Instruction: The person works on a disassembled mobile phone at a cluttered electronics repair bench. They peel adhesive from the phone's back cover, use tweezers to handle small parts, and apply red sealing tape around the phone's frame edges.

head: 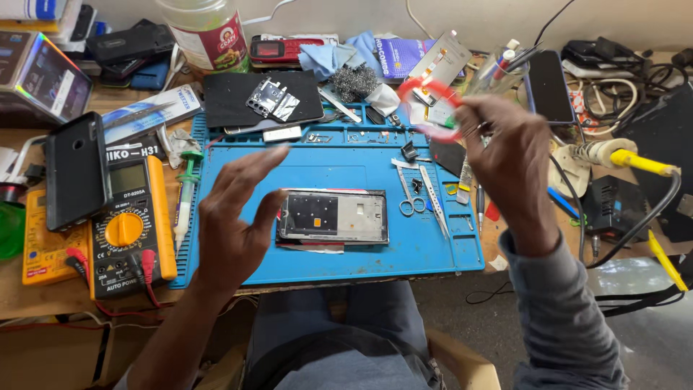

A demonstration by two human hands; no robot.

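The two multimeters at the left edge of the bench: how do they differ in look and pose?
The nearer multimeter, beside the blue mat, is dark with an orange case; the yellow multimeter farther left is yellow all over. The nearer one shows its screen and orange dial, while the yellow one is partly covered by a black phone case. Both lie flat on the bench.

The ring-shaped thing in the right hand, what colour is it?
Red. The ring, blurred, is held up in the right hand; the head view shows it best.
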